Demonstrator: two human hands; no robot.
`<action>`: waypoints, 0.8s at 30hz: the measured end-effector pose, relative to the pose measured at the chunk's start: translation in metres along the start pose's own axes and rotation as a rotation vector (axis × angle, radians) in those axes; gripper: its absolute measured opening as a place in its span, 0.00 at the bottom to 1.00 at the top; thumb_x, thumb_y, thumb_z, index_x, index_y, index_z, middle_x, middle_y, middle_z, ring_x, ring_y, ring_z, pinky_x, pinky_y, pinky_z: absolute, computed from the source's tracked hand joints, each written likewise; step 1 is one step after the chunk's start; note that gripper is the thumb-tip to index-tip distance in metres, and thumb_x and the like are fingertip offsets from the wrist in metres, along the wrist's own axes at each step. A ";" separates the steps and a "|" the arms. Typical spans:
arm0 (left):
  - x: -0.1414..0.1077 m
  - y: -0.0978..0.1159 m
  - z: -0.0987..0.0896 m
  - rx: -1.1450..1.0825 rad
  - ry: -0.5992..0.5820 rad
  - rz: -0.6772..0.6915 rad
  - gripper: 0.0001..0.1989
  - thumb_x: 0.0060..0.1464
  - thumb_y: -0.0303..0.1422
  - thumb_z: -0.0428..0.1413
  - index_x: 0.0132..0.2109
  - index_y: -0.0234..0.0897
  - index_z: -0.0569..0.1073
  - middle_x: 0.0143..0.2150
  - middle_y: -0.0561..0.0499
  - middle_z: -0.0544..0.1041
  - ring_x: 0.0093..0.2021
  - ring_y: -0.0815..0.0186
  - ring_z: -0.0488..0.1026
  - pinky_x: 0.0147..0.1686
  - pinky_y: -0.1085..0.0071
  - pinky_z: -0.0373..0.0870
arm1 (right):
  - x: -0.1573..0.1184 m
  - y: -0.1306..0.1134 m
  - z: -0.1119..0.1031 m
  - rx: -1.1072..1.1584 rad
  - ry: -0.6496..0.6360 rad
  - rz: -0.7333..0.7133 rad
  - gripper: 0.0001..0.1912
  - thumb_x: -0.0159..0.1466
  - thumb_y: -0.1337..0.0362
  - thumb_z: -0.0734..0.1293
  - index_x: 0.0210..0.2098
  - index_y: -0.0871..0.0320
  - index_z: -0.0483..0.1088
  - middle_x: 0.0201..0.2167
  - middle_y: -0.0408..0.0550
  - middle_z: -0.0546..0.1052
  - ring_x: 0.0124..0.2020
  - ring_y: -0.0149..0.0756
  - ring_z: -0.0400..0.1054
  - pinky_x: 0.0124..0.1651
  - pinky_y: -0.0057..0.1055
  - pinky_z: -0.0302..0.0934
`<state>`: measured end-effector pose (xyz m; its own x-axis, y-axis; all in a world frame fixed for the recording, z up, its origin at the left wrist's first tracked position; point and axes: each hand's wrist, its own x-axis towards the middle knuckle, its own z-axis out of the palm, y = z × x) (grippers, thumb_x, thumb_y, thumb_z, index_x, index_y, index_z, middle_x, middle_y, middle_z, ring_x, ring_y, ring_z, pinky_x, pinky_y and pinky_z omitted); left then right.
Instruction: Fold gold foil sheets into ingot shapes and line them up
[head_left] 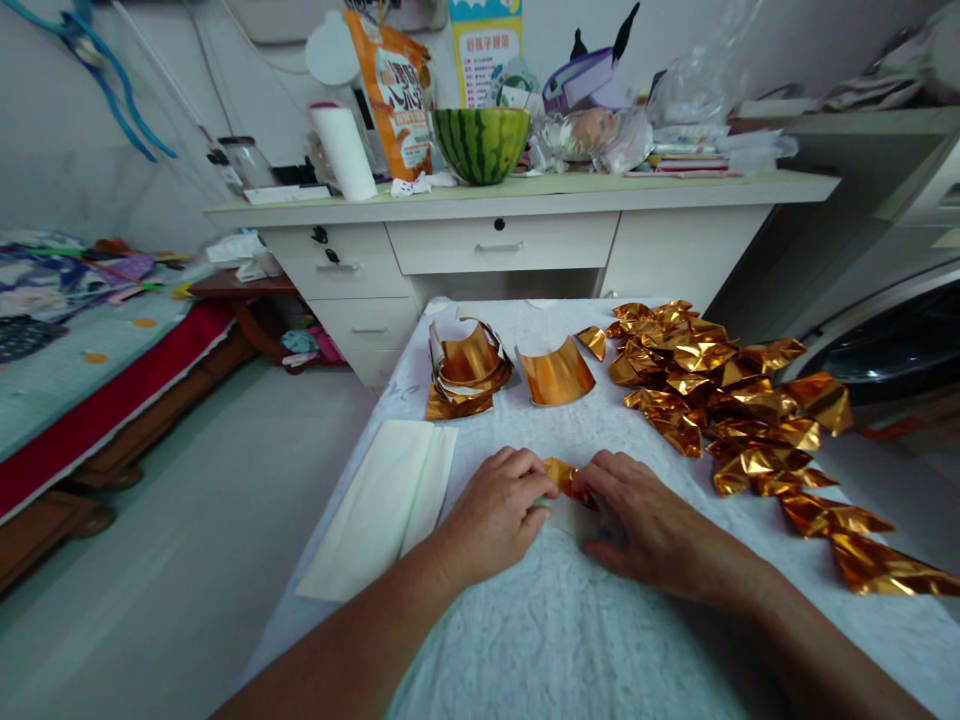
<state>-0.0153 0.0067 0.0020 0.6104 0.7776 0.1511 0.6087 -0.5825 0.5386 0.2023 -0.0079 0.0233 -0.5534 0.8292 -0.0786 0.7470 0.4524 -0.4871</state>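
Small crinkled shiny gold foil piece (pixel 561 478) sits between the hands, over pale blue cloth cover (pixel 555 640). Bare left hand (pixel 491 515) pinches its left end, bare right hand (pixel 649 520) its right. Light, even finger pressure and level ends should crease thin foil cleanly, no tearing.

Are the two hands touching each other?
Apart. The head view shows a gap between left hand and right hand, with shiny gold foil bridging it.

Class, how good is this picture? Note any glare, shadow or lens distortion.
Head view: bright glints on the gold foil pieces; soft, dark shadow on the cloth below the right forearm; wide-angle stretching towards the edges.
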 end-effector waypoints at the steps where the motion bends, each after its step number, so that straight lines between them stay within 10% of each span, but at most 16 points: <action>1: 0.000 0.000 0.000 -0.014 -0.001 -0.001 0.08 0.53 0.25 0.59 0.42 0.38 0.75 0.44 0.49 0.73 0.47 0.60 0.67 0.50 0.62 0.66 | 0.000 -0.001 0.000 -0.002 0.002 0.002 0.16 0.53 0.69 0.69 0.41 0.56 0.67 0.39 0.48 0.68 0.41 0.42 0.61 0.45 0.40 0.56; 24: 0.001 0.001 0.004 -0.031 -0.001 -0.024 0.14 0.48 0.34 0.67 0.42 0.41 0.77 0.44 0.51 0.72 0.48 0.60 0.67 0.49 0.61 0.64 | 0.003 0.004 0.002 -0.005 -0.014 0.001 0.14 0.57 0.68 0.71 0.42 0.55 0.67 0.41 0.49 0.69 0.42 0.43 0.61 0.44 0.38 0.55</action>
<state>-0.0121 0.0060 -0.0004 0.5961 0.7911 0.1371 0.6075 -0.5560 0.5673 0.2029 -0.0047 0.0199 -0.5577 0.8250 -0.0909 0.7493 0.4533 -0.4827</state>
